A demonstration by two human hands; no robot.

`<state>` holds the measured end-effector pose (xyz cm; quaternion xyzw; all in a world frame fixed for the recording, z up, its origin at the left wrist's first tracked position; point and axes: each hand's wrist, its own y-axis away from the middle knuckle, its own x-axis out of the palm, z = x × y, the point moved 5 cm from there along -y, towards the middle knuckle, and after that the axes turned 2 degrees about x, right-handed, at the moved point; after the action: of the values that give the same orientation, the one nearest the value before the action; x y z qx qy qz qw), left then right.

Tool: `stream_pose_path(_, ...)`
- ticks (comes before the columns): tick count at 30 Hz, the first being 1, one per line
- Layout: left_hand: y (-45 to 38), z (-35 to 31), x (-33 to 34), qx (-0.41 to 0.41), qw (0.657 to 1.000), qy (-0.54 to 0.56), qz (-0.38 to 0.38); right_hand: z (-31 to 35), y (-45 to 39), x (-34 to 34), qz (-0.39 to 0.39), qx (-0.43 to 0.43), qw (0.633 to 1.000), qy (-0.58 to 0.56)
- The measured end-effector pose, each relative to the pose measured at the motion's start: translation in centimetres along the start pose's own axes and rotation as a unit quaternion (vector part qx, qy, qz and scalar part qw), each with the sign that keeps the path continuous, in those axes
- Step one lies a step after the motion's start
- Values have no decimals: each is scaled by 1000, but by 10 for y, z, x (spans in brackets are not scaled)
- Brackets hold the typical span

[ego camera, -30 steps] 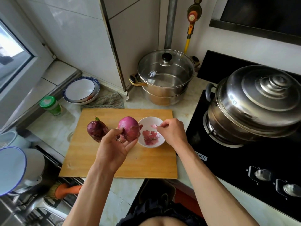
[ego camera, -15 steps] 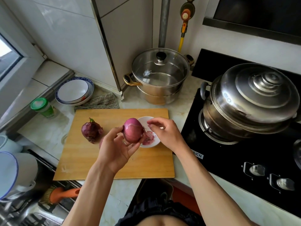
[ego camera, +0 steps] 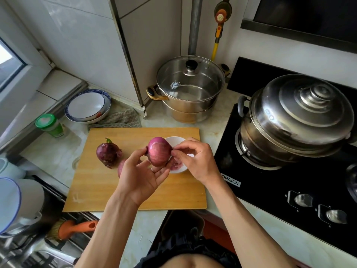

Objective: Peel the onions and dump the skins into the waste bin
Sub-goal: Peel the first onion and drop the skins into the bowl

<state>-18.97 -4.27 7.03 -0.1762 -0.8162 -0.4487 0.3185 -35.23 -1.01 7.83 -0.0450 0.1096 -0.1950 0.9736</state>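
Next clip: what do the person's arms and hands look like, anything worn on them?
Both forearms are bare, with no sleeves, gloves or watch visible. The left hand wears a thin ring on one finger. The right hand shows no ring or other jewellery.

right hand (ego camera: 195, 161) moved from bowl (ego camera: 174, 141), now pinching onion (ego camera: 159, 151)

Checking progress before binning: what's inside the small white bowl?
Pink onion skins lie in the white bowl; the held onion and right hand cover most of it.

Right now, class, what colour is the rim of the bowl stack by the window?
Blue patterned rim on white bowls, seen in the head view.
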Motion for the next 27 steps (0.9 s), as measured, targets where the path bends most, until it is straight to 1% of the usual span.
stream_pose_path(6, 0, 0, 0, 5, 1000, 20, -2, -1, 0, 1, -6, 10, 1000, 13)
stream_pose_path(10, 2, 0, 1, 6, 999, 35, 5, -4, 0, -1, -24, 34, 999, 6)
stream_pose_path(14, 5, -7, -1, 11, 999, 41, 11, -10, -2, -8, -49, 76, 996, -2)
stream_pose_path(18, 4, -13, -8, 14, 999, 51, -6, -17, -8, -3, -42, 122, 990, 58)
stream_pose_path(23, 4, -13, -8, 17, 999, 35, -22, -25, -10, 4, -2, 129, 977, 171)
stream_pose_path(25, 3, -12, -10, 21, 999, 21, -37, -26, -9, 4, -4, 129, 975, 183)
stream_pose_path(27, 1, -12, -13, 34, 998, -3, -53, -25, -9, 3, -22, 132, 974, 185)
